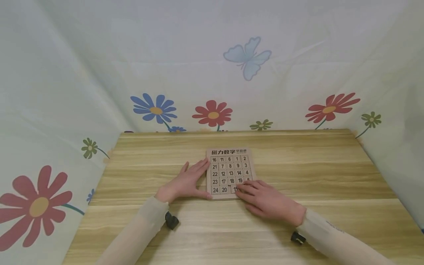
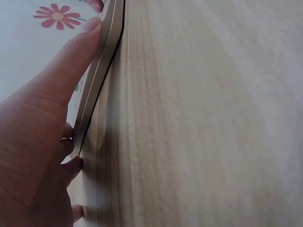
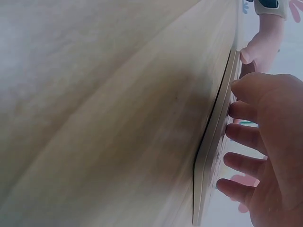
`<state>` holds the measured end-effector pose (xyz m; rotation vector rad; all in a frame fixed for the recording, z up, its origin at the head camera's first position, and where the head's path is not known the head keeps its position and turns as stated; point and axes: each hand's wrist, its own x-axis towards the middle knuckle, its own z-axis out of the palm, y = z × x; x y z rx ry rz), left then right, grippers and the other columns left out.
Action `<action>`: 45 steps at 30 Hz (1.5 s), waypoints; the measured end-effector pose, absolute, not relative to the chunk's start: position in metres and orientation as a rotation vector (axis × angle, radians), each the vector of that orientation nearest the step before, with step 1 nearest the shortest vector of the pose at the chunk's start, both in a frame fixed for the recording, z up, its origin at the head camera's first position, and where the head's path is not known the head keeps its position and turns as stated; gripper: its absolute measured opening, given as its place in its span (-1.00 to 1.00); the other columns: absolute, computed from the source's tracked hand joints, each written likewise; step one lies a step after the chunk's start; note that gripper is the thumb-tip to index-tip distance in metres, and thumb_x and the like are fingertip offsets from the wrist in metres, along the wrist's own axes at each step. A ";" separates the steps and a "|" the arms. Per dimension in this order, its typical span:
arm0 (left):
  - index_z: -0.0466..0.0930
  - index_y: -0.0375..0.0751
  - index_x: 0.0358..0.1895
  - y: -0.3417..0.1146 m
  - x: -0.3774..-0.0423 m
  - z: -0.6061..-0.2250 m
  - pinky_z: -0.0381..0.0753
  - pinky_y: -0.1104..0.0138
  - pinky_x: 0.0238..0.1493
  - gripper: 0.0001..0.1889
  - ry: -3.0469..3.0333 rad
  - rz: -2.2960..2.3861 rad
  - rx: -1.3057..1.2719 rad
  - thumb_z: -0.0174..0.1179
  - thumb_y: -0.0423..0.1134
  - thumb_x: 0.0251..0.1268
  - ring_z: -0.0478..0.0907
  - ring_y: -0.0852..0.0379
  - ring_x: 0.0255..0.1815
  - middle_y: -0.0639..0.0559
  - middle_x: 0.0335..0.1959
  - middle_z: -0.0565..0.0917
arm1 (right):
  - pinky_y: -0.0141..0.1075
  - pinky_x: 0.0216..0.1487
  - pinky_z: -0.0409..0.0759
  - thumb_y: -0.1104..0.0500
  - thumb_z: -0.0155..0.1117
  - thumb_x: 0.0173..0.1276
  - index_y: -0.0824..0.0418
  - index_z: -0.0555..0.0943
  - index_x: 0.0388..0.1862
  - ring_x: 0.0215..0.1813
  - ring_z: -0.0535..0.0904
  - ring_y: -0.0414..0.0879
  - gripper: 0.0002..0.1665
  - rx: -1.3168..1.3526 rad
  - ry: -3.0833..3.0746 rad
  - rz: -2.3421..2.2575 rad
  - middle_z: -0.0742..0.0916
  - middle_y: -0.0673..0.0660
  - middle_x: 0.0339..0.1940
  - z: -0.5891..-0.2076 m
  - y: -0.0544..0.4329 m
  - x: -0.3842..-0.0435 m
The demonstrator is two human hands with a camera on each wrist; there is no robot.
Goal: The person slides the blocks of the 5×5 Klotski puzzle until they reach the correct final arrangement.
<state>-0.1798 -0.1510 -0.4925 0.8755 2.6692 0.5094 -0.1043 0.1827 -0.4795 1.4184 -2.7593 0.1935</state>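
A wooden sliding number puzzle (image 1: 230, 173) lies flat, with several numbered tiles in a frame under a printed heading. My left hand (image 1: 187, 185) touches its left side, fingers reaching toward the upper edge and thumb at the lower left corner. In the left wrist view, the thumb (image 2: 78, 56) lies along the puzzle's edge. My right hand (image 1: 273, 203) covers the lower right tiles, its fingertips touching the surface near tile 15 (image 1: 235, 189). A narrow gap separates tile 20 (image 1: 224, 190) from tile 15. The right fingers (image 3: 246, 137) appear slightly bent and spread over the board.
The puzzle rests on a wood-grain table (image 1: 298, 154). Behind and beside the table hangs a pale cloth (image 1: 172, 55) printed with flowers and a butterfly. Small black devices (image 1: 171, 221) sit at both wrists over light sleeves.
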 end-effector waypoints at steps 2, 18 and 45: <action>-0.13 -0.13 0.72 -0.151 -0.180 -0.493 -0.35 -0.20 0.65 0.38 2.673 0.511 0.878 0.38 0.55 -0.03 -0.14 -0.01 0.74 -0.02 0.75 -0.12 | 0.18 0.53 0.34 -0.06 0.17 0.61 0.09 0.49 0.53 0.54 0.40 0.17 -0.40 1.404 -2.795 0.193 0.51 0.12 0.56 -0.479 0.185 -0.103; -0.14 -0.11 0.73 -0.152 -0.181 -0.495 -0.34 -0.20 0.65 0.39 2.680 0.494 0.887 0.35 0.58 -0.03 -0.14 0.00 0.74 -0.01 0.75 -0.12 | 0.20 0.48 0.40 -0.03 0.23 0.57 0.13 0.50 0.51 0.51 0.42 0.19 -0.39 1.388 -2.783 0.165 0.53 0.16 0.53 -0.480 0.200 -0.102; -0.16 -0.12 0.72 -0.151 -0.180 -0.492 -0.33 -0.21 0.65 0.38 2.674 0.492 0.892 0.32 0.59 -0.01 -0.14 -0.03 0.74 0.01 0.74 -0.16 | 0.14 0.54 0.34 -0.09 0.13 0.63 0.05 0.44 0.57 0.55 0.38 0.13 -0.38 1.536 -2.754 0.117 0.47 0.09 0.59 -0.475 0.152 -0.115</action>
